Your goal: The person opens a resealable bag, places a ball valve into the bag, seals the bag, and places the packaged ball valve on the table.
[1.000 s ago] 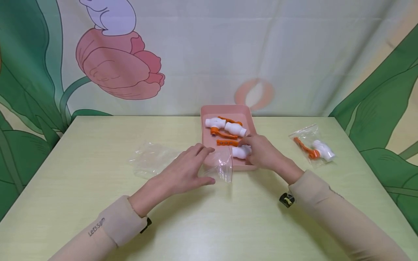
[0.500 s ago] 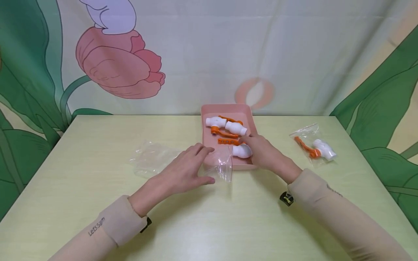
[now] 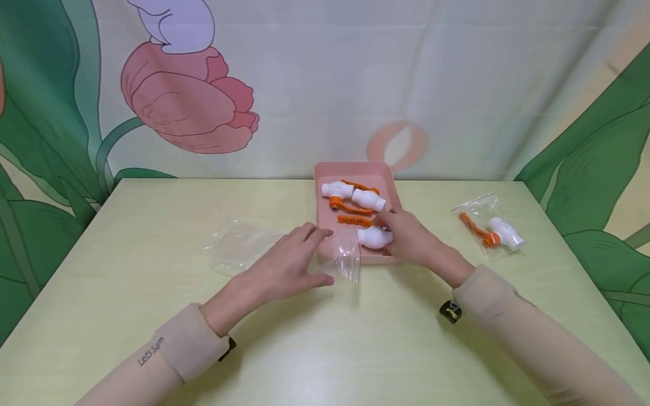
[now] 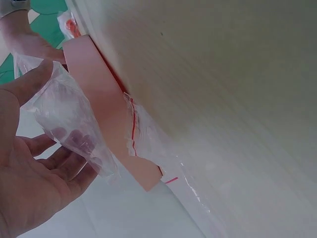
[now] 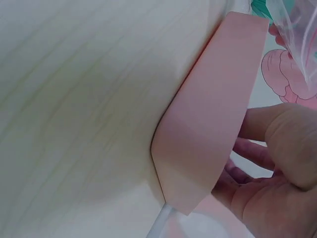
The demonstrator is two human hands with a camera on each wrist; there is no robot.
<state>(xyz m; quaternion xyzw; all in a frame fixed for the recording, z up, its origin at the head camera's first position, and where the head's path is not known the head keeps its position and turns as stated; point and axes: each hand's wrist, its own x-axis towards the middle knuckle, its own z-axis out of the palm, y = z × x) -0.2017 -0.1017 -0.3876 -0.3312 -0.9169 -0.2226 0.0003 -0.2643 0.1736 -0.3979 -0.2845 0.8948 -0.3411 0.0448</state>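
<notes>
My right hand (image 3: 410, 235) reaches over the right side of a pink tray (image 3: 355, 168) and grips a white plastic ball valve (image 3: 373, 238) with an orange lever (image 3: 354, 220). In the right wrist view the tray wall hides the valve and some fingertips. My left hand (image 3: 284, 265) holds a clear zip bag (image 3: 349, 259) over the tray's near left corner, thumb and fingers spread apart. In the left wrist view, fingertips show through the bag's film (image 4: 69, 111). More white valves (image 3: 337, 190) with orange levers lie at the back of the tray.
Flat clear bags (image 3: 236, 248) lie on the table left of the tray. To the right lies a bagged valve (image 3: 503, 232) with an orange lever. A printed curtain (image 3: 315, 84) hangs behind the table's back edge.
My right hand has shifted the near valve a little left inside the tray, toward the bag. My left hand and the bag have stayed in place.
</notes>
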